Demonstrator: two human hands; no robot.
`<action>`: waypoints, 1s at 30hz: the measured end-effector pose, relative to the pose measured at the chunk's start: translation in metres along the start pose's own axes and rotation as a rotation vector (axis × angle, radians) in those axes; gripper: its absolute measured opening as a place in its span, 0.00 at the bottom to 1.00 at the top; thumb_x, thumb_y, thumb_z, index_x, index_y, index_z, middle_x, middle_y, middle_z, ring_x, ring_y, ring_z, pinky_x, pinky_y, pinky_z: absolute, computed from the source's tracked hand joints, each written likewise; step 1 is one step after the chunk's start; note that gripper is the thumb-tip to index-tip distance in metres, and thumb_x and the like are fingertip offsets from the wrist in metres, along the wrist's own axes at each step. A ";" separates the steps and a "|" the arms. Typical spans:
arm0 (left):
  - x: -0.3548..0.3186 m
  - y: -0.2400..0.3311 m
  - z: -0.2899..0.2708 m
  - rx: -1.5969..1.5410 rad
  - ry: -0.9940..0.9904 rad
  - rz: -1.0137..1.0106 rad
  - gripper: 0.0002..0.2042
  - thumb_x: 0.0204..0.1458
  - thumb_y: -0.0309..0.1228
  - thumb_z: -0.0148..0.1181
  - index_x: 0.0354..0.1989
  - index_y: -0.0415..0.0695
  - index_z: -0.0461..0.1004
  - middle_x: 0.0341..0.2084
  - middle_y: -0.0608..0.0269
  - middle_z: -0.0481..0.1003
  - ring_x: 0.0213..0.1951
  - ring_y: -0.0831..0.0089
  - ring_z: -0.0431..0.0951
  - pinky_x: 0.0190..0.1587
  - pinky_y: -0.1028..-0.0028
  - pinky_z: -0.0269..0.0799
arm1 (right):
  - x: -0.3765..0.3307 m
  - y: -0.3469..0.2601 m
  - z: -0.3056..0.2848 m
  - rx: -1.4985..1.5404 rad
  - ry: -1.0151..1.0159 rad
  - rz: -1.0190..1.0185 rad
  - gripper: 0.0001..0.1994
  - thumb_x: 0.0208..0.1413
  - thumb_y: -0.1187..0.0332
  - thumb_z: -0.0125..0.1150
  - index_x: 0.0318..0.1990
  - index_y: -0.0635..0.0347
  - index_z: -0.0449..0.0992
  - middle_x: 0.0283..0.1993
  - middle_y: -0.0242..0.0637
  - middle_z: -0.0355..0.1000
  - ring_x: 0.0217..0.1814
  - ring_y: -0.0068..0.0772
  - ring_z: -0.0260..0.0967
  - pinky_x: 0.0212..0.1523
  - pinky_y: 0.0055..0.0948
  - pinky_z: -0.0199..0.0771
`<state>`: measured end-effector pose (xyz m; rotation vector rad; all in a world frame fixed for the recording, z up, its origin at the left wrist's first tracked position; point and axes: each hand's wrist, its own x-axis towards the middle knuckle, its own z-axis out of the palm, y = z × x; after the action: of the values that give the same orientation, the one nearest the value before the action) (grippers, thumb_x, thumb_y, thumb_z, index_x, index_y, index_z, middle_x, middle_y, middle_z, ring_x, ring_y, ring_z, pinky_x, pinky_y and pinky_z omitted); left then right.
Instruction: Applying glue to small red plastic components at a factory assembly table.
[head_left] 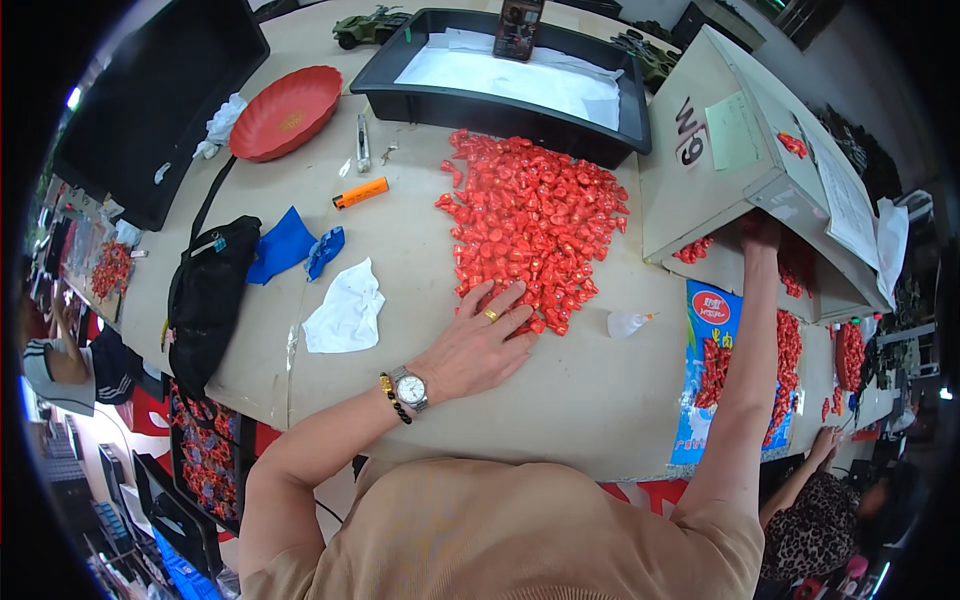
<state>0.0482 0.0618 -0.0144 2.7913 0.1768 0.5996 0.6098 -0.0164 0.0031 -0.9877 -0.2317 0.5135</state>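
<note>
My left hand (478, 350) lies at the near edge of a large pile of small red plastic parts (535, 220). Its fingers are spread and its fingertips touch the nearest pieces; a ring, a watch and a beaded bracelet show on that arm. My right hand (762, 230) reaches into the open front of a pale box (690, 190) on the right, its fingers hidden in shadow. More red parts (692, 250) lie inside the box. Below my right forearm, a blue printed bag (695, 430) lies flat with red pieces on it.
A small white squeeze bottle (627, 323) stands right of the pile. Behind it sits a black tray (480, 100) with white paper. Leftward lie an orange cylinder (361, 193), a knife (363, 143), a white cloth (345, 310), a red dish (287, 113) and a black pouch (208, 300).
</note>
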 end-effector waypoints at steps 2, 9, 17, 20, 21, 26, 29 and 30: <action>-0.001 0.000 0.000 0.002 -0.006 -0.004 0.11 0.46 0.32 0.61 0.39 0.47 0.74 0.48 0.58 0.68 0.61 0.56 0.58 0.61 0.50 0.50 | -0.022 -0.010 -0.010 0.097 -0.051 0.100 0.08 0.58 0.63 0.50 0.35 0.58 0.70 0.28 0.36 0.67 0.26 0.32 0.63 0.23 0.27 0.61; -0.002 0.000 0.001 -0.003 -0.017 -0.008 0.13 0.46 0.31 0.60 0.41 0.47 0.74 0.49 0.57 0.67 0.61 0.56 0.58 0.61 0.50 0.50 | -0.172 -0.032 0.009 0.238 -0.171 0.196 0.07 0.61 0.65 0.48 0.37 0.59 0.67 0.31 0.34 0.63 0.28 0.27 0.60 0.18 0.22 0.58; -0.006 0.001 0.003 -0.031 0.017 -0.015 0.13 0.45 0.30 0.61 0.42 0.46 0.74 0.48 0.58 0.68 0.60 0.55 0.59 0.62 0.50 0.49 | -0.346 0.010 0.090 0.026 -0.263 0.372 0.08 0.62 0.61 0.47 0.41 0.54 0.66 0.27 0.30 0.64 0.22 0.21 0.61 0.15 0.18 0.59; -0.004 0.001 0.005 -0.041 0.035 -0.004 0.13 0.44 0.29 0.62 0.41 0.46 0.74 0.48 0.58 0.68 0.60 0.55 0.59 0.61 0.50 0.49 | -0.383 0.046 0.113 -0.140 -0.357 0.443 0.07 0.62 0.61 0.49 0.39 0.53 0.67 0.25 0.30 0.66 0.20 0.20 0.63 0.14 0.19 0.59; -0.004 0.001 0.006 -0.042 0.043 -0.002 0.13 0.44 0.28 0.62 0.41 0.45 0.75 0.48 0.58 0.68 0.61 0.55 0.59 0.61 0.51 0.49 | -0.389 0.059 0.118 -0.184 -0.388 0.476 0.07 0.61 0.62 0.49 0.38 0.53 0.66 0.25 0.31 0.67 0.20 0.20 0.64 0.15 0.20 0.60; -0.006 -0.006 0.003 0.039 0.142 -0.079 0.10 0.43 0.24 0.61 0.36 0.45 0.76 0.46 0.58 0.71 0.59 0.54 0.61 0.60 0.51 0.51 | -0.400 0.108 0.139 -0.663 -0.661 0.270 0.04 0.57 0.67 0.54 0.36 0.54 0.67 0.25 0.34 0.68 0.21 0.26 0.66 0.21 0.23 0.65; -0.009 -0.010 0.008 0.049 0.234 -0.137 0.08 0.42 0.24 0.62 0.33 0.47 0.77 0.42 0.58 0.74 0.57 0.53 0.65 0.59 0.53 0.54 | -0.407 0.120 0.139 -1.148 -0.944 -0.381 0.07 0.49 0.70 0.59 0.34 0.55 0.68 0.27 0.34 0.66 0.27 0.30 0.66 0.25 0.27 0.68; -0.008 -0.012 0.008 0.048 0.246 -0.135 0.08 0.42 0.24 0.62 0.33 0.47 0.78 0.42 0.58 0.74 0.57 0.53 0.65 0.59 0.53 0.54 | -0.407 0.123 0.140 -1.225 -0.995 -0.551 0.07 0.48 0.70 0.60 0.33 0.56 0.68 0.28 0.33 0.65 0.27 0.30 0.65 0.25 0.28 0.68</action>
<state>0.0433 0.0695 -0.0284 2.7145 0.4310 0.9138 0.1652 -0.0679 -0.0076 -1.6744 -1.8178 0.2720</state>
